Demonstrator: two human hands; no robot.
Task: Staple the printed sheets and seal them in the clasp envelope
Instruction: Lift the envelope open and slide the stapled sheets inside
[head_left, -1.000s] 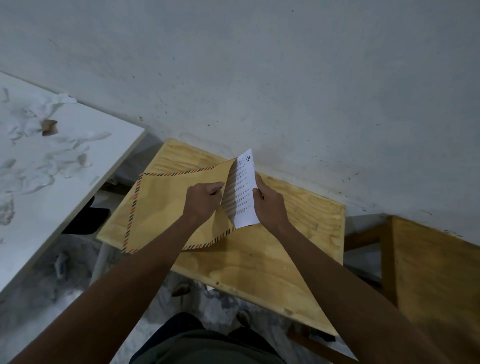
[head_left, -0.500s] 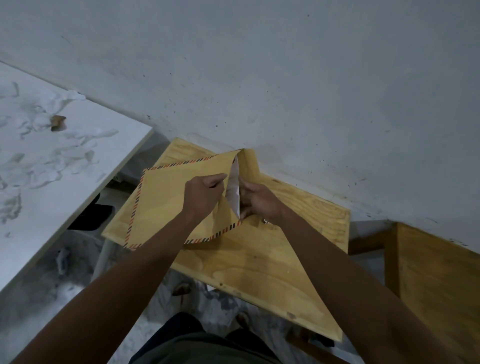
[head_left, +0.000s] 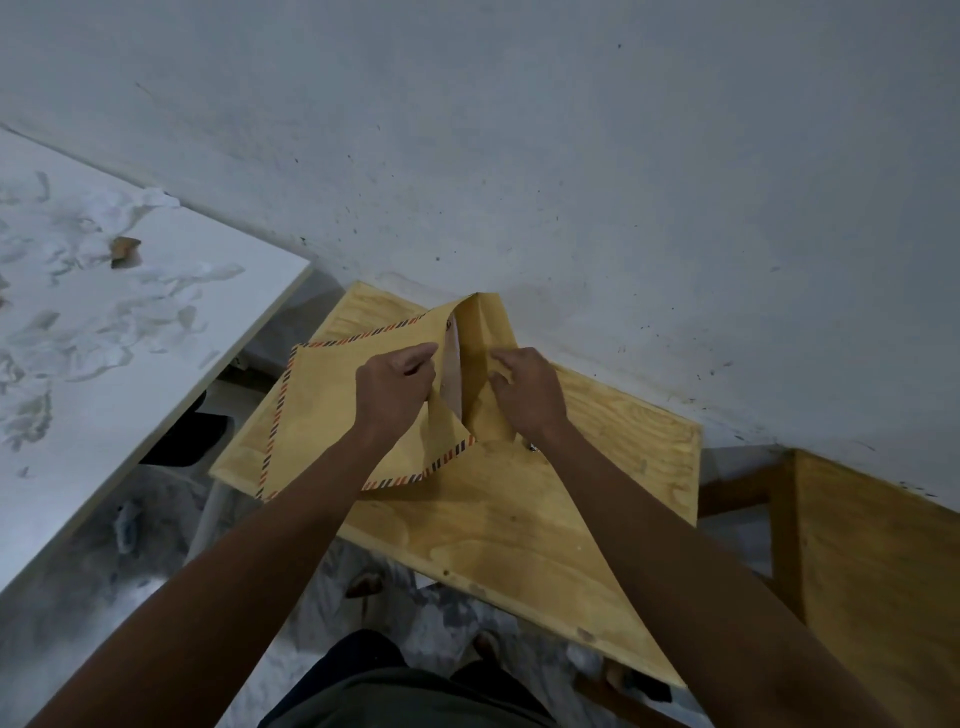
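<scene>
White tabletop (head_left: 93, 332) fills the far left, streaked with pale smears and carrying a small brown scrap (head_left: 124, 250), and it plays no part in the work. Next comes the plywood table (head_left: 519, 525), pushed against the grey wall (head_left: 519, 130), with the clasp envelope (head_left: 332, 410) lying partly on it, its striped border toward the left and near edges and its mouth turned to the right. The left hand (head_left: 395, 397) rests on the envelope's upper face with fingers curled, pinching the front panel at the mouth and lifting it — probably to keep the opening wide so nothing catches. In the gap behind that lifted edge a pale strip shows, which I take to be the printed sheets (head_left: 453, 364) sitting almost wholly inside; whether they are stapled cannot be told from here. Right of the mouth the flap (head_left: 485, 343) stands raised toward the wall. The right hand (head_left: 527, 395) has its fingers bent over the flap's lower part, the fingertips touching the paper; it seems to be steadying or starting to fold it, though a firm pinch is not plain. Insertion looks about done, so closing the flap and fastening the clasp would follow. Another wooden piece (head_left: 872, 571) stands at the far right.
</scene>
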